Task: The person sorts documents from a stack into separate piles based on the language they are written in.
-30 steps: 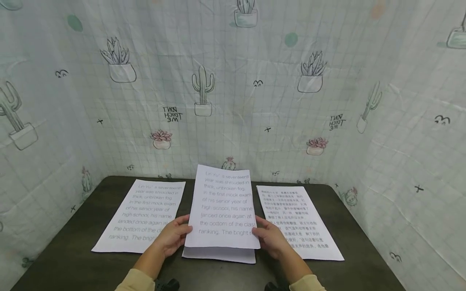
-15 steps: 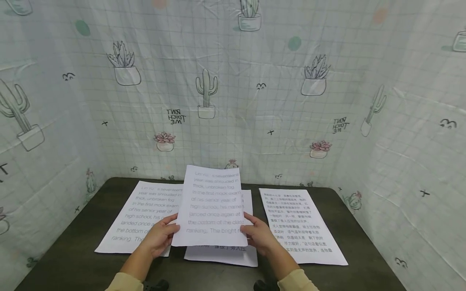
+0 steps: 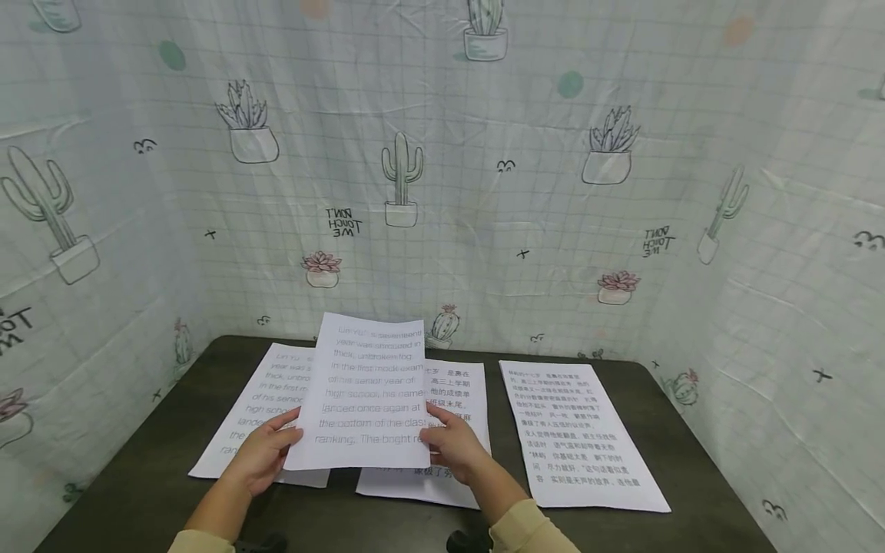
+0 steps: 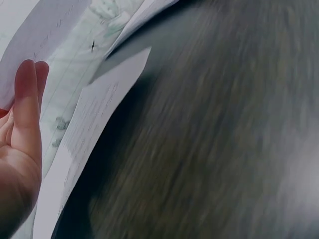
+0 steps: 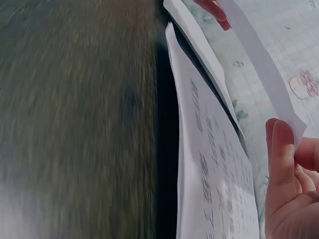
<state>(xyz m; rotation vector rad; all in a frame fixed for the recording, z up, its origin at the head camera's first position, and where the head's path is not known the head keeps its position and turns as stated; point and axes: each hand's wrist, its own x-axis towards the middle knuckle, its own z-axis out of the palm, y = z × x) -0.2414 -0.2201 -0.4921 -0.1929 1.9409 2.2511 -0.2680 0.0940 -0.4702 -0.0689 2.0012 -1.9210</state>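
Between both hands a sheet of paper (image 3: 369, 392) with large English print is held up, its far edge tilted toward the wall. My left hand (image 3: 261, 453) pinches its left edge, thumb on top. At the right edge my right hand (image 3: 452, 449) pinches it the same way; the right wrist view shows the thumb and fingers on the paper's edge. Beneath and behind lies a middle stack of paper (image 3: 477, 415) with Chinese print, partly hidden. The left stack (image 3: 228, 430), in English print, is partly covered by the held sheet.
Another stack with Chinese print (image 3: 581, 438) lies at the right of the dark table (image 3: 387, 530). A hanging cloth (image 3: 456, 230) with cactus drawings encloses the table at the back and sides.
Both hands have carried the English sheet leftward, from over the middle stack to partly over the left stack. The middle stack's Chinese print has come into view. The head view has shifted slightly.
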